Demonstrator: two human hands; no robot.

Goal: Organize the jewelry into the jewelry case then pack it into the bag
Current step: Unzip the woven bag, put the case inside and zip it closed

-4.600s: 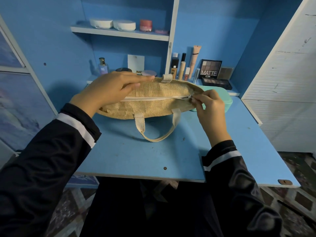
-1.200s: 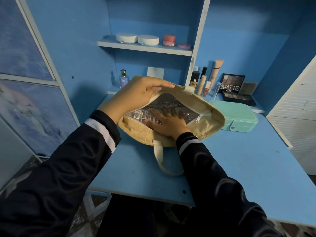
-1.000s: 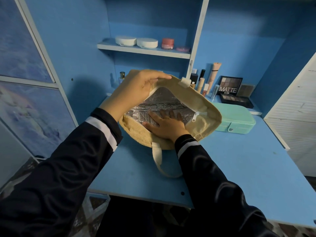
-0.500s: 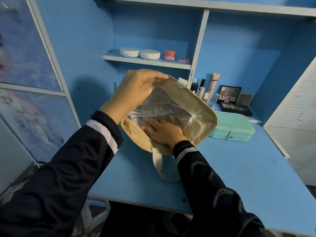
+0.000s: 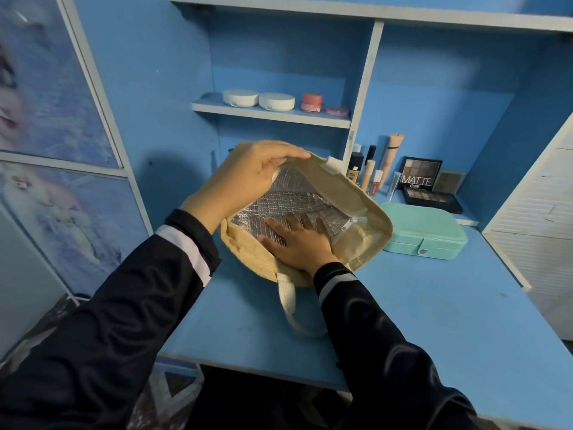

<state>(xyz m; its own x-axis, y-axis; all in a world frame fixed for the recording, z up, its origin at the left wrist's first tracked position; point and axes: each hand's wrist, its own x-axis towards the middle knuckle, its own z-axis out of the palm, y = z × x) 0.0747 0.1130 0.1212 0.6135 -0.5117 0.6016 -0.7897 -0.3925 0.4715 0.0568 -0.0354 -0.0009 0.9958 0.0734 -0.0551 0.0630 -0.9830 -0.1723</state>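
Left hand (image 5: 248, 178) grips the bag (image 5: 366, 212) rim, holding its mouth open; right hand (image 5: 297, 240), fingers flat, presses the lining, probably clearing room for the closed case (image 5: 424, 232) beside it.

- Eyeshadow palette (image 5: 421, 174), standing at the back of the desk: the word "MATTE" in large white capitals across the lower part of its upright face.
- Same face, a finer line of print directly under "MATTE": too small to read.
- Cosmetic tubes and bottles (image 5: 369, 173) just left of the palette: label marks illegible.
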